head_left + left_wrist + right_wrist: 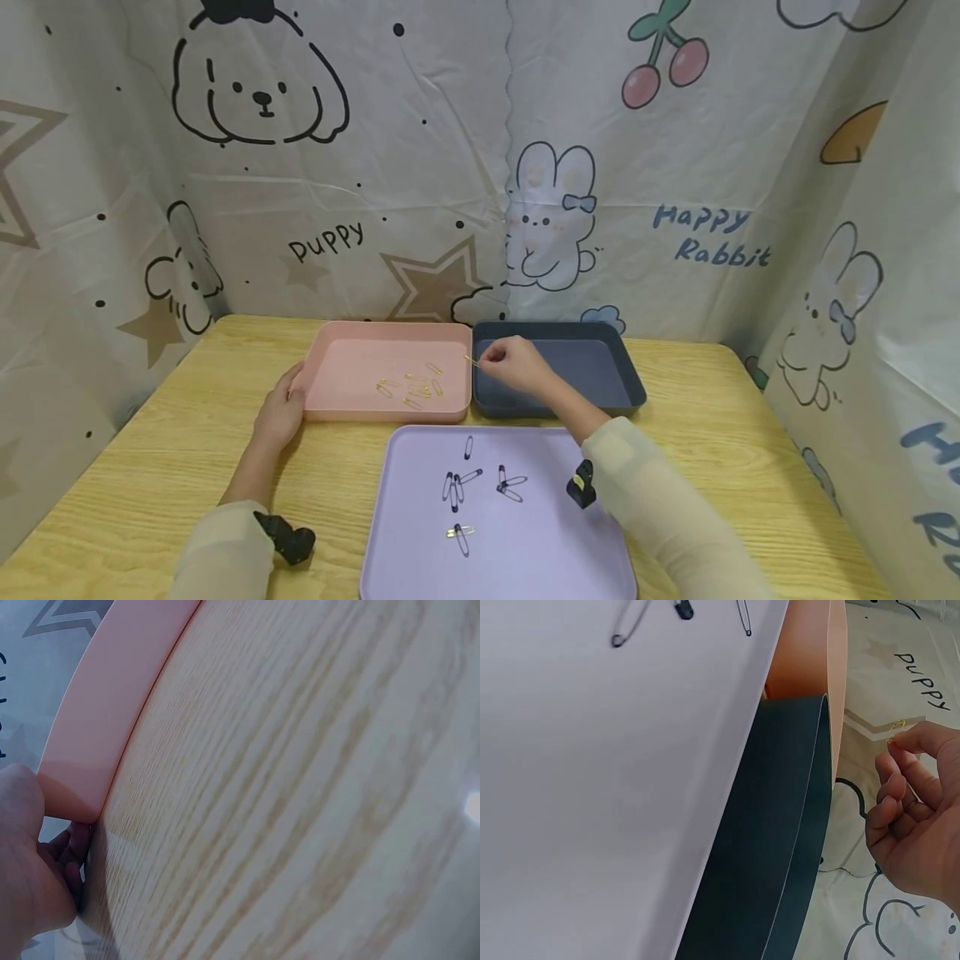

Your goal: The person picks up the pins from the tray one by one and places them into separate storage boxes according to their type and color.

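Observation:
My right hand [516, 364] pinches a gold safety pin [471, 360] between thumb and fingertips, above the inner edge of the dark blue tray [558, 408]. The same pin shows at the fingertips in the right wrist view. My left hand [281, 408] grips the left side of the pink tray [352, 367], thumb by the wall and fingers bent low at the corner in the left wrist view. Several gold safety pins [417, 388] lie in the pink tray. On the lilac tray [540, 550] lie several black safety pins [454, 487], with gold [469, 530] beside one of them.
The pink and dark blue trays stand side by side at the back of the wooden table [150, 467], with the lilac tray in front. A printed curtain [420, 167] hangs behind and at both sides. Black devices [288, 537] are strapped to both wrists.

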Demonstrator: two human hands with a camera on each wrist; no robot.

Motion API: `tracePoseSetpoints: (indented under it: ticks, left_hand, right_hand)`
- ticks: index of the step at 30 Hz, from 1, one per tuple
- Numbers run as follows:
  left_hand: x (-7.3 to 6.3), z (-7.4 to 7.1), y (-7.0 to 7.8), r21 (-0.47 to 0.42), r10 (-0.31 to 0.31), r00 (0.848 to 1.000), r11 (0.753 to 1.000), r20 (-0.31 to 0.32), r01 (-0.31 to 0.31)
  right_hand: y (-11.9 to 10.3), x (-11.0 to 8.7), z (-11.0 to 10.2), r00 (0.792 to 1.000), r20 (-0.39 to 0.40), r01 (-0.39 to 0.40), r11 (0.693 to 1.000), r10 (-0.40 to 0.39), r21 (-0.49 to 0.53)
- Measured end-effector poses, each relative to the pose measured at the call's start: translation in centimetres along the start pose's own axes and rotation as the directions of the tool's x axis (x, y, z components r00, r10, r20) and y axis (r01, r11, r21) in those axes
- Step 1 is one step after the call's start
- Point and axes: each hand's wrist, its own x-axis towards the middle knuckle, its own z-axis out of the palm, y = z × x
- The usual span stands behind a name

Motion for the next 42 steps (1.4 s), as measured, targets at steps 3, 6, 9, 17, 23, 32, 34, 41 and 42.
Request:
tracePoseSetpoints:
  ticks: [3,6,9,17,23,32,34,41,42]
  left_hand:
    - [-0.1,0.0,0.1,0.004,-0.005,1.000,1.000,0.000,0.005]
    - [-0.1,0.0,0.1,0.002,-0.006,1.000,1.000,-0.001,0.006]
    - [-0.1,0.0,0.2,-0.001,-0.006,1.000,1.000,0.000,0.006]
    - [-0.1,-0.1,0.2,0.002,-0.011,1.000,1.000,-0.002,0.011]
    - [-0.2,-0.1,0.3,-0.014,-0.020,1.000,1.000,0.004,0.020]
    - [-0.1,-0.2,0.3,-0.017,-0.021,1.000,1.000,0.010,0.021]
    - [-0.1,-0.2,0.4,-0.015,-0.018,1.000,1.000,0.007,0.018]
    - [-0.1,-0.2,0.2,-0.022,-0.013,1.000,1.000,0.013,0.013]
    - [-0.1,-0.2,0.2,-0.024,-0.012,1.000,1.000,0.012,0.013]
  right_hand:
    - [-0.1,0.7,0.2,1.000,-0.010,-0.018,1.000,0.018,0.009]
    - [-0.2,1.3,0.4,0.999,-0.024,-0.031,0.999,0.031,0.008]
    - [-0.3,1.8,0.6,0.998,-0.035,-0.048,0.999,0.048,0.002]
    - [-0.6,3.1,1.3,0.992,-0.073,-0.103,0.994,0.106,0.040]
    - [-0.7,4.0,1.9,0.987,-0.096,-0.126,0.990,0.132,0.066]
    - [-1.7,5.1,2.9,0.989,-0.111,-0.092,0.994,0.097,0.054]
    - [-2.1,5.4,3.0,0.990,-0.109,-0.089,0.995,0.094,0.048]
    - [-3.7,6.1,3.8,0.994,-0.073,-0.079,0.996,0.082,0.045]
    - [-3.9,6.1,4.0,0.994,-0.067,-0.079,0.996,0.082,0.047]
